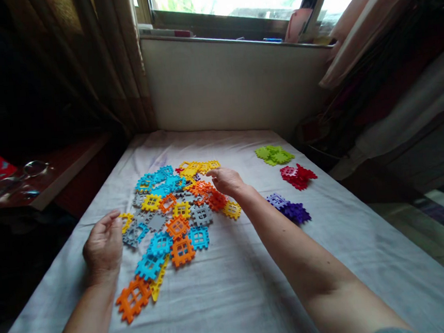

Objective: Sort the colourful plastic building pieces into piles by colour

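A mixed pile of flat notched plastic building pieces lies on the bed sheet, some with window-like cutouts. My left hand (103,244) rests at the pile's left edge, its fingers loosely extended beside a yellow piece (126,222) and grey pieces (132,236). Over the pile's far right side reaches my right hand (226,180), fingers pointing left, close to yellow pieces (201,167) and orange pieces (201,189). Nothing shows in either hand; the underside of the right one is hidden. Blue pieces (161,243) and an orange window piece (134,298) lie nearer to me.
Separate heaps lie to the right: lime green pieces (274,154), red pieces (299,176) and purple pieces (294,212). A pale sheet (233,300) covers the surface. Eyeglasses (35,168) sit on a brown side table (70,167) at left. A wall and window stand behind.
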Demonstrator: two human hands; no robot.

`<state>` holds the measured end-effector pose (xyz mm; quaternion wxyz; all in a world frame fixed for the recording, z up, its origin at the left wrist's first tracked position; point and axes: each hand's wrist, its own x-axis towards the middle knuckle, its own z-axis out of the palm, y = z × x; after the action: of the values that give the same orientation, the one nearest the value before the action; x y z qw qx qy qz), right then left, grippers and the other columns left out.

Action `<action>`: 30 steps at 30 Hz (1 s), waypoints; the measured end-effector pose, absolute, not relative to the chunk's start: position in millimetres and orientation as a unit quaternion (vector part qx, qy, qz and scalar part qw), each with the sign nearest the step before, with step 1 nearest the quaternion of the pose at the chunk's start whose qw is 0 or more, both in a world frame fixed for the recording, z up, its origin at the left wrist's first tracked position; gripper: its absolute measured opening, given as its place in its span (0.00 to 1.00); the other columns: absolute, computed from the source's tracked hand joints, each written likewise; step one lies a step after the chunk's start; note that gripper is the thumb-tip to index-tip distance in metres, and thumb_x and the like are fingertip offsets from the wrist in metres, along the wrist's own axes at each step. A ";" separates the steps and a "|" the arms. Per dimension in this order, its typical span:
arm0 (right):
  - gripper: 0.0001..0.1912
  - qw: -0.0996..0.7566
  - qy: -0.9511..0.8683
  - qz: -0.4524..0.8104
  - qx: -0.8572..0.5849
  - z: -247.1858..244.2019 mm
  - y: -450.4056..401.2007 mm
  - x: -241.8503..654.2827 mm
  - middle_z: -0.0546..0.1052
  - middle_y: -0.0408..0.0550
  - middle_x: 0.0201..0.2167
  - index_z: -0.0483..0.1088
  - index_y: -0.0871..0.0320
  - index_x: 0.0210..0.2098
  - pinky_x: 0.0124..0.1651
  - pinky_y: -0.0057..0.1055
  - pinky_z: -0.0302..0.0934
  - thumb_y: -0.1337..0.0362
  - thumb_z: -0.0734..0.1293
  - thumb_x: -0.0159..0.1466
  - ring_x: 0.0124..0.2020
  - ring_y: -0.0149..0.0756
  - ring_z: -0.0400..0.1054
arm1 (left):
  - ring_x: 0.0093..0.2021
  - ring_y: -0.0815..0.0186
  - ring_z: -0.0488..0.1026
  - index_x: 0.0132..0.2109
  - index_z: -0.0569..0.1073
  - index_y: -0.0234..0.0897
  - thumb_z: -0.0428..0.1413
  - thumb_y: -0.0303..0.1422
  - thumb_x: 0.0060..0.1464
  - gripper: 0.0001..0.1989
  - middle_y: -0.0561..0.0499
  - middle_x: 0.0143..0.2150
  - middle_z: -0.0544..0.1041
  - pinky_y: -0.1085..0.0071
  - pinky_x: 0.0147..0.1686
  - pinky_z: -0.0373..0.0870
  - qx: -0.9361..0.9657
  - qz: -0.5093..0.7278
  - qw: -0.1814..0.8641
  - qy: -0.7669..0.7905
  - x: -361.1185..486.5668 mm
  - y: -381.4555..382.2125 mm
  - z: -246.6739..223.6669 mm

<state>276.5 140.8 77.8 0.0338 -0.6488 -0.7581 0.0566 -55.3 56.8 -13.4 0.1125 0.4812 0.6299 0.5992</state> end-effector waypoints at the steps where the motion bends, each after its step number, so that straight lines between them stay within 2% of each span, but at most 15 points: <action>1: 0.25 0.016 -0.771 0.057 -0.634 74.7 152.0 268.5 0.76 0.44 0.57 0.70 0.42 0.62 0.52 0.30 0.65 0.66 0.60 0.68 0.54 0.38 0.72 | 0.46 0.58 0.78 0.47 0.77 0.36 0.55 0.46 0.54 0.21 0.43 0.47 0.81 0.57 0.53 0.75 0.473 0.604 0.122 0.630 -55.2 56.7 -13.7; 5: 0.28 -0.068 -0.810 0.042 -0.581 71.8 180.3 254.7 0.74 0.48 0.58 0.68 0.40 0.63 0.51 0.29 0.65 0.69 0.61 0.67 0.55 0.41 0.71 | 0.44 0.60 0.78 0.45 0.77 0.38 0.57 0.46 0.51 0.20 0.46 0.45 0.81 0.60 0.51 0.76 0.445 0.618 0.157 0.629 -53.0 55.4 -11.3; 8: 0.27 -0.096 -0.832 0.028 -0.545 75.2 186.9 256.4 0.74 0.48 0.56 0.69 0.39 0.62 0.50 0.29 0.64 0.69 0.62 0.67 0.54 0.41 0.71 | 0.46 0.58 0.78 0.44 0.77 0.37 0.57 0.45 0.51 0.19 0.45 0.47 0.81 0.60 0.52 0.75 0.440 0.622 0.169 0.625 -50.9 54.4 -8.6; 16: 0.15 -0.095 -0.834 0.005 -0.543 77.7 171.5 286.8 0.75 0.52 0.54 0.77 0.49 0.52 0.49 0.31 0.63 0.57 0.65 0.68 0.53 0.42 0.71 | 0.48 0.58 0.78 0.46 0.76 0.37 0.56 0.45 0.53 0.19 0.44 0.49 0.80 0.60 0.54 0.74 0.454 0.606 0.166 0.631 -51.8 54.2 -12.1; 20: 0.22 -0.044 -0.827 0.001 -0.560 70.6 169.3 289.0 0.74 0.50 0.57 0.69 0.45 0.61 0.50 0.30 0.62 0.63 0.63 0.69 0.53 0.40 0.70 | 0.47 0.58 0.78 0.48 0.76 0.38 0.55 0.44 0.55 0.18 0.45 0.48 0.81 0.61 0.52 0.75 0.477 0.586 0.140 0.640 -53.4 54.7 -13.7; 22: 0.25 -0.047 -0.835 -0.002 -0.548 68.2 173.7 281.0 0.74 0.48 0.57 0.66 0.41 0.64 0.50 0.30 0.62 0.65 0.61 0.69 0.53 0.40 0.70 | 0.47 0.59 0.78 0.48 0.76 0.38 0.55 0.44 0.55 0.18 0.46 0.47 0.81 0.62 0.51 0.76 0.481 0.584 0.131 0.641 -53.7 55.0 -13.5; 25: 0.25 -0.068 -0.848 -0.002 -0.526 67.5 182.7 266.6 0.75 0.49 0.55 0.69 0.40 0.62 0.48 0.31 0.62 0.67 0.61 0.69 0.52 0.42 0.71 | 0.46 0.59 0.78 0.47 0.76 0.38 0.54 0.44 0.55 0.18 0.45 0.47 0.81 0.62 0.50 0.76 0.475 0.588 0.134 0.641 -53.9 55.2 -12.7; 30: 0.17 -0.075 -0.854 -0.018 -0.514 71.0 184.5 263.3 0.76 0.54 0.53 0.77 0.50 0.53 0.47 0.30 0.63 0.65 0.62 0.68 0.51 0.43 0.71 | 0.47 0.59 0.78 0.47 0.76 0.37 0.55 0.46 0.54 0.20 0.44 0.49 0.80 0.60 0.54 0.74 0.467 0.587 0.148 0.644 -53.3 53.9 -10.7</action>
<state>263.3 184.5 71.0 -0.0752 -0.5143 -0.8541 -0.0181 -53.3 53.9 -10.7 0.1482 0.4671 0.6442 0.5872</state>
